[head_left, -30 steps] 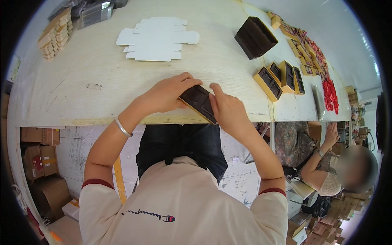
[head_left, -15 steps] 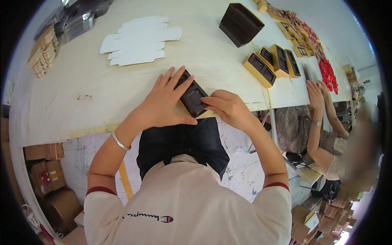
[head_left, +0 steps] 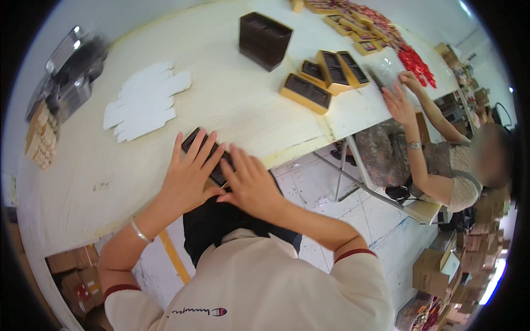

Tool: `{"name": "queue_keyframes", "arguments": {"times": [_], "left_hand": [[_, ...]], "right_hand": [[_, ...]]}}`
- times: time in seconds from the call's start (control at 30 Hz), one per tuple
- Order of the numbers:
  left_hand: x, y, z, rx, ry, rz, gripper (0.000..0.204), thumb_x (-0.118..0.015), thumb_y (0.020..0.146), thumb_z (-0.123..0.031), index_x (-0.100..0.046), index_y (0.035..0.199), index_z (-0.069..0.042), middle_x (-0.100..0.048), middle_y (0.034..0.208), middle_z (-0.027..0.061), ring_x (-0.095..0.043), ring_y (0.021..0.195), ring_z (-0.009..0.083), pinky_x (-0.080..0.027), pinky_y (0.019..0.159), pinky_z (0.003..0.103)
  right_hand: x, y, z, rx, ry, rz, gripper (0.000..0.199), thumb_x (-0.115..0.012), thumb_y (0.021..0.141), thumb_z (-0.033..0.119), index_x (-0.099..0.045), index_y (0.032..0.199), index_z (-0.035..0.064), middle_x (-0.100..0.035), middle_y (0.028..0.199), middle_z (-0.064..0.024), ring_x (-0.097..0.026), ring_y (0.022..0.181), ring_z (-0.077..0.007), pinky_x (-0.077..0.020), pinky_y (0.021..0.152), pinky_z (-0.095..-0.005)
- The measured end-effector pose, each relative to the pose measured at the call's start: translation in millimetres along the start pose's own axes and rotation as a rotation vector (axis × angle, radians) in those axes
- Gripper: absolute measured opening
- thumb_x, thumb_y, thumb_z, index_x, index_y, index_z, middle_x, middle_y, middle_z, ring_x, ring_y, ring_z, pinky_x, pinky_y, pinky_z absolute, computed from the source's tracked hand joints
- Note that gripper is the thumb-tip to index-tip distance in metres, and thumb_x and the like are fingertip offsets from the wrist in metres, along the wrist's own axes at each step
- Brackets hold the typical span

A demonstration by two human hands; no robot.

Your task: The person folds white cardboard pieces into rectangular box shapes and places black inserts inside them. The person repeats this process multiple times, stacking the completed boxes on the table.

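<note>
At the table's near edge lies a small rectangular box with a dark recessed insert (head_left: 219,175), partly covered by both hands. My left hand (head_left: 185,176) rests over its left side with fingers spread and the thumb toward the near end. From the right, my right hand (head_left: 253,185) lies across its other side. Those fingers are stretched out and slightly blurred. Beyond them on the left is a flat white unfolded carton (head_left: 146,102). A stack of dark inserts (head_left: 265,41) stands farther back.
Several gold boxes with dark inserts (head_left: 306,92) sit to the right. Past them are more gold boxes (head_left: 353,27) and a red pile (head_left: 415,65). A co-worker's hands (head_left: 402,102) handle clear plastic. Wooden pieces (head_left: 43,138) and plastic-wrapped items (head_left: 74,88) lie far left.
The view has turned and shifted, so the table's things appear farther left. My right hand has gone from pinching at the insert to lying across it with fingers extended. My left hand stays on the box.
</note>
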State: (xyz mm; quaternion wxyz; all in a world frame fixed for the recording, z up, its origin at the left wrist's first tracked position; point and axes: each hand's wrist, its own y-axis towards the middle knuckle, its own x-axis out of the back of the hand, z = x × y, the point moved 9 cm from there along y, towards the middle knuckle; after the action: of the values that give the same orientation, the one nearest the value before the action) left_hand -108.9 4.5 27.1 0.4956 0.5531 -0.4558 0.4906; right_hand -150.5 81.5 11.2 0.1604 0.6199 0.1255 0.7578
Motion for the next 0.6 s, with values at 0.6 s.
{"name": "queue_keyframes", "arguments": {"times": [0.6], "left_hand": [[139.1, -25.0, -33.2, -0.368, -1.068, -0.376, 0.049, -0.069, 0.080, -0.047, -0.066, 0.103, -0.004, -0.059, 0.118, 0.0187, -0.058, 0.102, 0.0364, -0.041, 0.095, 0.051]], "right_hand": [[5.5, -18.2, -46.5, -0.085, 0.472, -0.232, 0.048, -0.072, 0.076, 0.013, -0.058, 0.122, 0.0066, -0.045, 0.131, -0.0325, -0.050, 0.116, -0.0476, -0.0443, 0.096, -0.0480]]}}
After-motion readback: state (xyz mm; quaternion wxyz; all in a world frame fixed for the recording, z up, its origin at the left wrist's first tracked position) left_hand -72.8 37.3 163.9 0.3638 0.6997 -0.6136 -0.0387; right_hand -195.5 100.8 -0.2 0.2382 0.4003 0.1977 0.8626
